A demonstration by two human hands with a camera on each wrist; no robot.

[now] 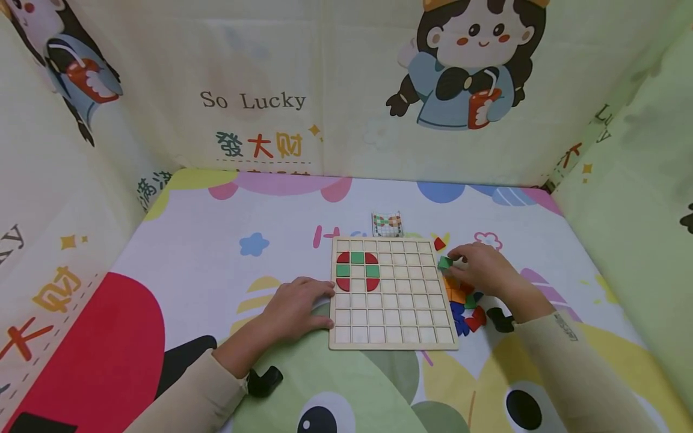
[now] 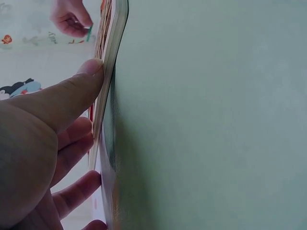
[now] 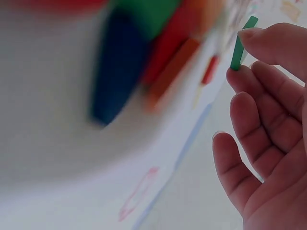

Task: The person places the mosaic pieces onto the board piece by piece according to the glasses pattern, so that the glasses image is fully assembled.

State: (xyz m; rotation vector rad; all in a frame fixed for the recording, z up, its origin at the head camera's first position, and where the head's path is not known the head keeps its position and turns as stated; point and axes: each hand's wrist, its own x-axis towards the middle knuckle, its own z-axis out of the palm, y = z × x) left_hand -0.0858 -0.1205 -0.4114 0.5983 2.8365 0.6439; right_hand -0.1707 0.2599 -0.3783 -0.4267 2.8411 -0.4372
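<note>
My right hand pinches a small green square tile between thumb and fingertips, just off the right edge of a wooden grid board. In the right wrist view the same tile shows edge-on, held up from the cloth. At the board's left edge rests my left hand, thumb and fingertips touching the frame. The left wrist view shows the thumb against that edge. Red rounded pieces and green squares form a ring in the board's upper left cells.
A small pattern card lies behind the board. To the board's right is a loose pile with orange, blue and red pieces. One red piece lies apart, farther back. Printed cloth covers the table and walls.
</note>
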